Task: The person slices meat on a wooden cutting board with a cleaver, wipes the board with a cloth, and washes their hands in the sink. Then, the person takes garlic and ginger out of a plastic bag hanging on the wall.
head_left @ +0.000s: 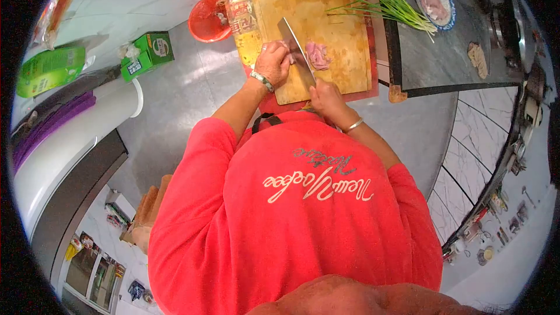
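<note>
My right hand is wrapped round the handle of a cleaver, whose blade slants up and left across the wooden cutting board. On the left side of the blade, my left hand presses with curled fingers on a small piece of meat, mostly hidden beneath them. Just right of the blade lies a little pile of cut pink meat. Long green onions reach over the board's right edge onto the dark counter.
A blue-rimmed plate of meat and a brownish lump are on the dark counter at the right. A red bowl stands left of the board. Farther left are a green box and a green package.
</note>
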Action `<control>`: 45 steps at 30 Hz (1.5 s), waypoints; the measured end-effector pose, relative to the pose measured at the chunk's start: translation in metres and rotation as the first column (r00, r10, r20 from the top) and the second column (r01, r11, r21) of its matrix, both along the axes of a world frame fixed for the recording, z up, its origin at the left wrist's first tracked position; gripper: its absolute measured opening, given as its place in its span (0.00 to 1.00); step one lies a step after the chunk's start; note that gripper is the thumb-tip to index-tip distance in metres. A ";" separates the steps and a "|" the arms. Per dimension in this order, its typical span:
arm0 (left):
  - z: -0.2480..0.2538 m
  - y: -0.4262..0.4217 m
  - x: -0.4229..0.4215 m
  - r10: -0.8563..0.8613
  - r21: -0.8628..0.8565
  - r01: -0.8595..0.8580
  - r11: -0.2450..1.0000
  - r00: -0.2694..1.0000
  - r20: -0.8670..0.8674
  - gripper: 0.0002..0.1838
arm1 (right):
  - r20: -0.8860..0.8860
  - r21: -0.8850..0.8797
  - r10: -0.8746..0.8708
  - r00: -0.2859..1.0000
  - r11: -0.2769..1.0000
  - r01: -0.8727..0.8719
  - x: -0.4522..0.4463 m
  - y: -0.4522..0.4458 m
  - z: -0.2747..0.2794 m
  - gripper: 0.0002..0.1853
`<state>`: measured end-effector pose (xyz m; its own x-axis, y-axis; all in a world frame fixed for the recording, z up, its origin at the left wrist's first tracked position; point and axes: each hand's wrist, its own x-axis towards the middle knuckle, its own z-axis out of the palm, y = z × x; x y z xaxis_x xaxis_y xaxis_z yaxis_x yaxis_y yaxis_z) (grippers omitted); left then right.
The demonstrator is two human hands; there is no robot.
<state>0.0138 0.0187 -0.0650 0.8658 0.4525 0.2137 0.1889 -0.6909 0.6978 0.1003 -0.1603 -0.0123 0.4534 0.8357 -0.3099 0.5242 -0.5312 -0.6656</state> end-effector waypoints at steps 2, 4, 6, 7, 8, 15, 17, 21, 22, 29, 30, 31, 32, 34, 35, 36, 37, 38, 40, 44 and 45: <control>0.000 0.001 0.001 0.019 -0.026 -0.019 0.999 0.999 0.031 0.07 | 0.022 0.048 0.024 0.999 0.999 -0.025 0.004 0.017 -0.011 0.10; -0.003 0.002 -0.001 0.022 -0.018 -0.021 1.000 0.999 0.034 0.06 | 0.048 0.099 0.047 0.998 0.994 -0.052 0.009 0.037 -0.022 0.10; -0.003 0.001 -0.002 0.021 -0.006 -0.021 1.000 0.999 0.039 0.06 | 0.096 0.145 -0.016 0.995 0.989 0.001 0.011 0.050 -0.030 0.10; -0.002 0.001 -0.003 0.029 -0.016 -0.029 0.999 0.999 0.018 0.07 | 0.094 0.151 -0.021 0.995 0.989 0.006 0.010 0.048 -0.030 0.10; -0.002 0.002 -0.002 0.035 -0.025 -0.035 0.999 0.999 0.001 0.07 | 0.109 0.126 -0.006 0.994 0.992 -0.008 0.010 0.046 -0.030 0.10; -0.001 -0.003 -0.002 0.075 0.005 -0.076 0.997 0.996 0.053 0.07 | 0.026 0.022 -0.052 0.998 0.998 0.052 0.005 -0.019 -0.007 0.10; 0.000 -0.001 -0.003 0.029 0.009 -0.030 1.000 0.997 0.069 0.09 | 0.015 0.023 -0.047 0.999 0.999 0.046 0.006 -0.024 -0.004 0.10; -0.009 0.001 -0.007 0.000 0.044 -0.003 0.999 0.998 0.067 0.09 | 0.060 0.053 0.036 0.998 0.998 -0.039 0.007 -0.022 0.011 0.09; -0.008 0.000 -0.007 0.009 0.043 -0.011 0.999 0.999 0.043 0.10 | 0.059 0.052 0.036 0.998 0.998 -0.039 0.006 -0.022 0.011 0.09; -0.002 -0.001 -0.005 0.050 0.008 -0.050 0.999 0.999 0.017 0.08 | 0.036 -0.010 0.050 0.998 0.999 -0.050 -0.001 -0.018 0.011 0.09; -0.003 -0.001 -0.005 0.051 0.007 -0.051 0.999 0.999 0.015 0.08 | 0.033 -0.023 0.049 0.998 0.999 -0.048 -0.001 -0.017 0.009 0.10; -0.004 -0.001 -0.005 0.055 0.010 -0.055 0.998 0.998 0.023 0.08 | 0.031 -0.024 0.049 0.998 0.999 -0.048 -0.003 -0.016 0.009 0.10; -0.005 -0.001 -0.004 0.060 0.014 -0.060 0.998 0.998 0.032 0.08 | 0.037 -0.026 0.044 0.998 0.999 -0.043 -0.003 -0.015 0.008 0.09; -0.001 -0.002 -0.003 0.061 0.014 -0.061 0.998 0.998 0.033 0.08 | 0.042 -0.032 0.039 0.998 0.999 -0.038 -0.004 -0.013 0.008 0.09; 0.001 -0.001 -0.002 0.062 0.016 -0.062 0.998 0.997 0.037 0.08 | 0.043 -0.036 0.046 0.998 0.998 -0.045 -0.004 -0.012 0.009 0.09; -0.001 0.000 -0.002 0.062 0.015 -0.062 0.998 0.997 0.036 0.08 | 0.045 -0.039 0.054 0.998 0.998 -0.052 -0.005 -0.011 0.010 0.09; -0.004 0.001 -0.002 0.056 0.020 -0.057 0.998 0.997 0.044 0.07 | 0.044 -0.041 0.054 0.998 0.998 -0.052 -0.005 -0.010 0.009 0.09; -0.007 0.001 -0.002 0.051 0.025 -0.052 0.998 0.997 0.054 0.07 | 0.040 -0.049 0.051 0.998 0.998 -0.049 -0.005 -0.009 0.009 0.09; -0.007 0.001 -0.002 0.055 0.022 -0.057 0.998 0.997 0.048 0.07 | 0.037 -0.054 0.049 0.998 0.997 -0.047 -0.004 -0.006 0.008 0.08; -0.007 0.002 -0.001 0.068 0.001 -0.068 0.998 0.997 0.046 0.07 | 0.006 -0.007 0.020 1.000 1.000 -0.020 0.001 0.011 0.001 0.09; -0.007 0.001 -0.001 0.067 0.001 -0.067 0.998 0.997 0.042 0.07 | -0.002 0.010 0.013 1.000 1.000 -0.013 0.002 0.019 -0.002 0.09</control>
<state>0.0124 0.0197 -0.0716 0.8238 0.5086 0.2505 0.2052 -0.6794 0.7045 0.1023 -0.1410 -0.0144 0.4416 0.8447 -0.3025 0.5296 -0.5176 -0.6721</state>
